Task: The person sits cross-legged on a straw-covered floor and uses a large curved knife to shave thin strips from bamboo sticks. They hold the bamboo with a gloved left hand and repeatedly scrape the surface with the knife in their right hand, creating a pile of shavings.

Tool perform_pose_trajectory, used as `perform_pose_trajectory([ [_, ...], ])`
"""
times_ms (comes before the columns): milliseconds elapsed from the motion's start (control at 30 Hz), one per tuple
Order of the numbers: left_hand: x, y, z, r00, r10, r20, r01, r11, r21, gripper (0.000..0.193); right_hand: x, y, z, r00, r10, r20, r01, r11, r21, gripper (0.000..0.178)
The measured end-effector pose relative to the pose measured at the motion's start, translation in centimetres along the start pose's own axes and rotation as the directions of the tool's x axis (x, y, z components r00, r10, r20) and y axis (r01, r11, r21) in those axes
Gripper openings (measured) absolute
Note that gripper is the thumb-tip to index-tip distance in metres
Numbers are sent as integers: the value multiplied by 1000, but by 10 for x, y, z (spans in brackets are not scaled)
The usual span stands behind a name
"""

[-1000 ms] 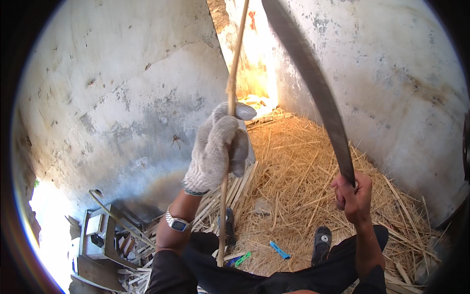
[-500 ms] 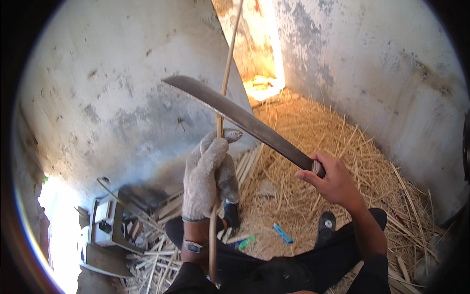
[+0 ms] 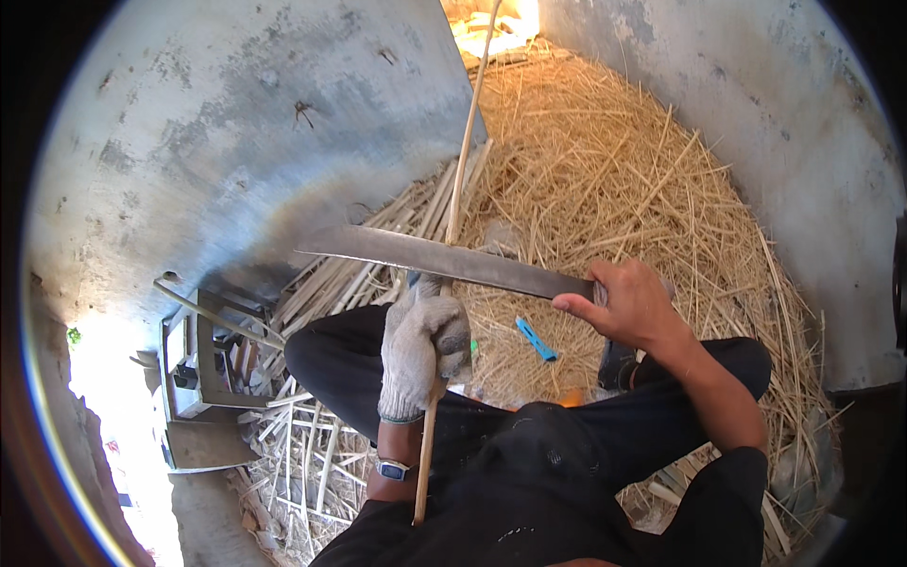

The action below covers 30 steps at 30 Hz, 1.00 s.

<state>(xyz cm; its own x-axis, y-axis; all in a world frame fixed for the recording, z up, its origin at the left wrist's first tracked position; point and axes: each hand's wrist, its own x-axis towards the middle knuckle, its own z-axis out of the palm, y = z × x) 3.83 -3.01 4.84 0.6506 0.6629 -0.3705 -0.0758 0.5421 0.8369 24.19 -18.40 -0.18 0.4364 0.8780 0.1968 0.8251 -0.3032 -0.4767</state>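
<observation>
My left hand (image 3: 422,345), in a pale knitted glove, is closed around a long thin wooden stick (image 3: 470,123), perhaps split bamboo. The stick runs from my lap up past the glove toward the far wall. My bare right hand (image 3: 631,302) grips the handle of a machete (image 3: 472,266), its thumb laid along the near end. The broad dark blade points left and crosses the stick just above the gloved fist; whether it bites into the wood I cannot tell. My fingers hide most of the handle.
Shavings (image 3: 614,161) cover the floor ahead and to the right. Split strips (image 3: 373,241) lie along the left wall (image 3: 217,113). A light-blue tool (image 3: 536,340) rests before my lap. A worn wooden frame (image 3: 194,369) stands at left. Another wall (image 3: 784,161) rises at right.
The view has tilted down. The machete has turned closer to level and come down near the gloved fist. Both hands keep their holds, and the stick leans farther right at its top.
</observation>
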Motion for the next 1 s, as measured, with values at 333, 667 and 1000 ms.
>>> perform_pose_trajectory([
  [333,18,1,-17,992,-116,56,122,984,-129,14,26,13,-12,963,26,268,-52,994,92,64],
  [667,27,-31,-35,978,-197,61,204,969,-142,40,2,8,31,941,-44,334,22,997,69,77],
  [1000,2,-40,-27,982,-174,76,170,984,51,46,2,19,41,934,154,323,-174,984,35,79],
])
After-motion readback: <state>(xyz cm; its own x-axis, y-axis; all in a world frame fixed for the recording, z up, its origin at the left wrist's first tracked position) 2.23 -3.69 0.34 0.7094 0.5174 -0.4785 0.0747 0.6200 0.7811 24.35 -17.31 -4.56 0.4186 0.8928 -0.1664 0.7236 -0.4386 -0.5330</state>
